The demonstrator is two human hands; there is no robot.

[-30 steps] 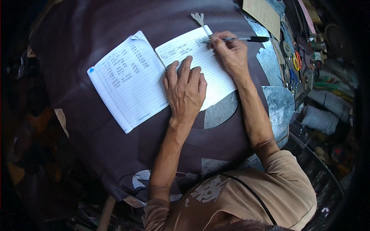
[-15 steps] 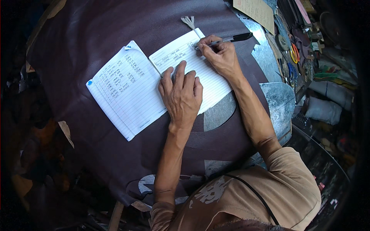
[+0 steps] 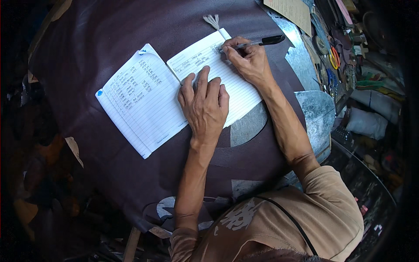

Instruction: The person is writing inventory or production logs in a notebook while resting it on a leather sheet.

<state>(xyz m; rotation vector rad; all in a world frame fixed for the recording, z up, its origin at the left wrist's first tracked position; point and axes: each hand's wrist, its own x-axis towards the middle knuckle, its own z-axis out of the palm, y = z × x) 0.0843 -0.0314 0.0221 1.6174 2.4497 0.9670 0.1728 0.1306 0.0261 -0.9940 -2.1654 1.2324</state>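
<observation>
L hand (image 3: 204,107) flat on open notebook (image 3: 174,94); R hand (image 3: 248,61) w/ black pen (image 3: 257,42) on page.

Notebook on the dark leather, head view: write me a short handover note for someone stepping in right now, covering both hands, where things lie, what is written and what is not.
Left hand: flat, palm down on the right page of the open notebook, pinning it near the spine.
Right hand: fingers closed on a black pen, tip on the top lines of the right page, near its upper corner.
Notebook lies open on the dark leather sheet that covers the bench.
Done: left page carries handwritten rows over its upper half; right page has roughly two lines at the top.
Left: the remaining ruled lines of the right page are blank.
</observation>
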